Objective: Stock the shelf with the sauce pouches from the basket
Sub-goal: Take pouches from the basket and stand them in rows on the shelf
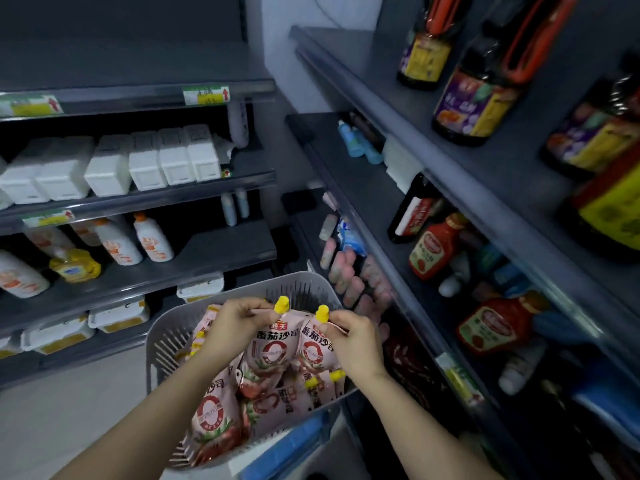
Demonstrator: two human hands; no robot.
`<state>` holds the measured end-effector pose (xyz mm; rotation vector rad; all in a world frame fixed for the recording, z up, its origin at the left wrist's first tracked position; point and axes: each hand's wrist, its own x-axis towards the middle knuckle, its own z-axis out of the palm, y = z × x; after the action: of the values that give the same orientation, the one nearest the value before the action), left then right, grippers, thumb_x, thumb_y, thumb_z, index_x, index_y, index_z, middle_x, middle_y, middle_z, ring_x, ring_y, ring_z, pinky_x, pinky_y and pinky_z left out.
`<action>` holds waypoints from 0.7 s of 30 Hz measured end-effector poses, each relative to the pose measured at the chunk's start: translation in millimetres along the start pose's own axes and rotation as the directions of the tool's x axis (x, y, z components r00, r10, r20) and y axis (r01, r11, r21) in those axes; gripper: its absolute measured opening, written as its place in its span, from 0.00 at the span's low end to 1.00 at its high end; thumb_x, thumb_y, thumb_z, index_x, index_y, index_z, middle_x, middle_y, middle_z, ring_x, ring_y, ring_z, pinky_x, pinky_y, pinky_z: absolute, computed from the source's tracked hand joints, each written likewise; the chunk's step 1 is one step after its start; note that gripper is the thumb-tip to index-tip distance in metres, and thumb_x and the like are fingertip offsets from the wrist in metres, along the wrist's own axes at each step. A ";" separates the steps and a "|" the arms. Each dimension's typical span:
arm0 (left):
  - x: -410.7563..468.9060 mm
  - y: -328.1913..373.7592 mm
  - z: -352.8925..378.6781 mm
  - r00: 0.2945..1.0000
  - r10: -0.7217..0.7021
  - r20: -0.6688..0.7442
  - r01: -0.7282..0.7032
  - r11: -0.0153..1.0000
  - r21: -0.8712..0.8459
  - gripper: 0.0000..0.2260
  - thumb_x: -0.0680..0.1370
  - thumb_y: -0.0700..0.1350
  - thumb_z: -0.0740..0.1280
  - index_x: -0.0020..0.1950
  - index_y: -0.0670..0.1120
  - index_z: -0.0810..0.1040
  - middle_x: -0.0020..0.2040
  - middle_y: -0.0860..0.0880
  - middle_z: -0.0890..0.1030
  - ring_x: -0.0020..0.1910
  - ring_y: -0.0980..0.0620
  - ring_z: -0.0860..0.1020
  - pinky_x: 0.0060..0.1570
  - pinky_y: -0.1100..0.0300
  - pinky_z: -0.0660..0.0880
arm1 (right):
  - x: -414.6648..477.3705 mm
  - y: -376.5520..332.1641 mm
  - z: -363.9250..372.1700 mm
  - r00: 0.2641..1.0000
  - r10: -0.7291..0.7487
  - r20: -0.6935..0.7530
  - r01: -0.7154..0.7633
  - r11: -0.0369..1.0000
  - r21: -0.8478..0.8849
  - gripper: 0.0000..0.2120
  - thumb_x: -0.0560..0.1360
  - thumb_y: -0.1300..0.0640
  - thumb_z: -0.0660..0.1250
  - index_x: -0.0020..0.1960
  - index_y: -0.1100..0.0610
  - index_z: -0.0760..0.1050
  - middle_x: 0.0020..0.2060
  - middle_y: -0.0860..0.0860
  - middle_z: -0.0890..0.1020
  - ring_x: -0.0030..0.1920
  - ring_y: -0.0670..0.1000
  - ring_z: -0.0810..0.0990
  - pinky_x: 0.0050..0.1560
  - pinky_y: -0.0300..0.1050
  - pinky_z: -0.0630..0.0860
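A grey slotted basket [304,284] sits low in the middle, filled with several pink tomato sauce pouches with yellow caps. My left hand [230,327] pinches the top edge of one pouch [272,351], beside its yellow cap. My right hand [355,341] pinches the top of a second pouch [313,349], which hangs next to the first. Both pouches are lifted upright above the others in the basket. The shelf unit [381,216] on the right holds red ketchup bottles [433,249] and a row of pink pouches [349,275] at its front.
Dark sauce bottles [478,98] stand on the upper right shelf. The left shelving holds white boxes [145,164], white and yellow bottles [152,237] and flat white packs [117,313]. A blue crate [294,445] lies under the basket. Pale floor shows at lower left.
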<state>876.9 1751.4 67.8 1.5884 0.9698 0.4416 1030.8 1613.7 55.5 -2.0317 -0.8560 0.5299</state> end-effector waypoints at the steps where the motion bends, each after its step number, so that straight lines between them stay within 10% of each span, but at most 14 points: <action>1: -2.1 11.8 2.7 1.000 0.022 0.019 -0.022 0.999 -0.023 0.06 0.72 0.38 0.73 0.35 0.46 0.83 0.30 0.52 0.82 0.30 0.59 0.78 0.34 0.63 0.74 | -3.4 -4.3 -7.9 0.999 0.000 -0.039 0.002 0.999 0.049 0.03 0.71 0.59 0.74 0.43 0.53 0.83 0.37 0.45 0.85 0.40 0.45 0.83 0.46 0.49 0.80; 8: -23.8 88.1 29.3 0.966 0.182 0.185 -0.153 0.976 -0.158 0.07 0.72 0.34 0.72 0.35 0.44 0.84 0.39 0.35 0.82 0.38 0.45 0.78 0.43 0.50 0.76 | -42.2 -36.4 -81.9 0.954 0.023 -0.300 0.021 0.990 0.143 0.02 0.68 0.56 0.76 0.40 0.51 0.84 0.35 0.44 0.85 0.40 0.45 0.83 0.45 0.50 0.79; 21: -116.2 215.0 144.8 0.769 0.448 0.456 -0.340 0.891 -0.303 0.04 0.71 0.33 0.71 0.38 0.40 0.82 0.30 0.48 0.82 0.27 0.55 0.78 0.34 0.61 0.74 | -170.4 -59.4 -247.2 0.751 -0.060 -0.658 0.127 0.990 0.055 0.03 0.69 0.58 0.77 0.38 0.55 0.84 0.30 0.41 0.81 0.33 0.38 0.78 0.36 0.34 0.72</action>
<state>989.3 1571.9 257.2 1.6023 0.1600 0.3566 1049.8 1378.6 250.5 -1.8701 -0.4751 -0.2132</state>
